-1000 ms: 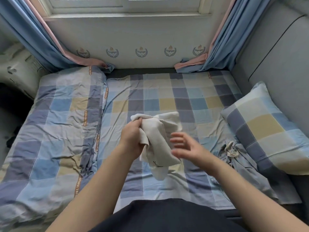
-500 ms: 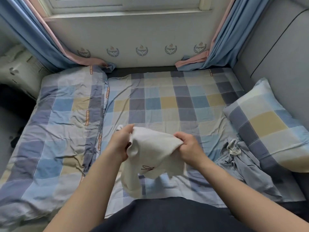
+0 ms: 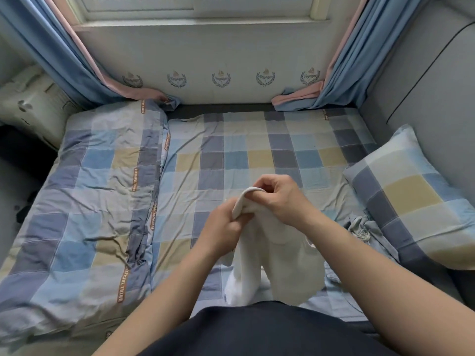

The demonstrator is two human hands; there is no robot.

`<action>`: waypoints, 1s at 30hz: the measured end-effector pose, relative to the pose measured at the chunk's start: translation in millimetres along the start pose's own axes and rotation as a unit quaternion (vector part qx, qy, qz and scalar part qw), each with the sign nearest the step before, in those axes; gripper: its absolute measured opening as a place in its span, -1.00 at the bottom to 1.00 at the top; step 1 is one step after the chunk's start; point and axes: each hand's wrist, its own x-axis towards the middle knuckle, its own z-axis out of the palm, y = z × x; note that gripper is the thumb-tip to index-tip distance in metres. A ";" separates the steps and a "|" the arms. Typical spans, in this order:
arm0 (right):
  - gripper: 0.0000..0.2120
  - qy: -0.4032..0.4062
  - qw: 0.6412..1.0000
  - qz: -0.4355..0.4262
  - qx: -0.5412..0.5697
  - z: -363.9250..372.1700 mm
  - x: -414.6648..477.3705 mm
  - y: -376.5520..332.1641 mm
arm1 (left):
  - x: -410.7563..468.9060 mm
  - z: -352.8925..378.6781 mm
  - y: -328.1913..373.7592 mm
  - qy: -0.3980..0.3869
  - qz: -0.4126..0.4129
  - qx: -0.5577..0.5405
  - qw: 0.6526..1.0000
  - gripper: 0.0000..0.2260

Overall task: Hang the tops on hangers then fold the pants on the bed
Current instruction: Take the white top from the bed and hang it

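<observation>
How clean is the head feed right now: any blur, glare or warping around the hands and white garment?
Head view: soft even daylight, no glare on the white garment; left hand and right hand are sharp, the garment's lower end slightly smeared. Head view, edges: wide-angle warping bows the window sill, and the dark gap at far left is too dark to read.

Left of the pillow (image 3: 411, 201) the checked sheet (image 3: 257, 150) lies flat and open up to the wall (image 3: 218, 55). A crumpled grey garment (image 3: 365, 227) crowds the pillow's near-left edge. Far left of the pillow the quilt (image 3: 97, 201) heaps up. The white garment (image 3: 280, 258) in my left hand (image 3: 223, 232) and right hand (image 3: 280, 199) hangs over the sheet's near strip.
</observation>
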 end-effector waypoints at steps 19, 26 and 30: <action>-0.81 0.019 0.987 0.136 0.084 -10.1 -49.8 74.9 | 9.7 -50.7 -17.5 0.157 -0.155 -0.129 0.967 -0.84; -0.62 -0.056 0.998 0.017 -0.001 -14.2 -38.5 19.2 | -1.7 -51.4 -8.7 -0.020 -0.091 0.254 0.963 0.11; -0.69 -0.095 0.995 -0.018 0.026 -11.3 -39.6 2.8 | 4.6 -25.6 8.5 -0.123 -0.007 0.183 0.975 -0.20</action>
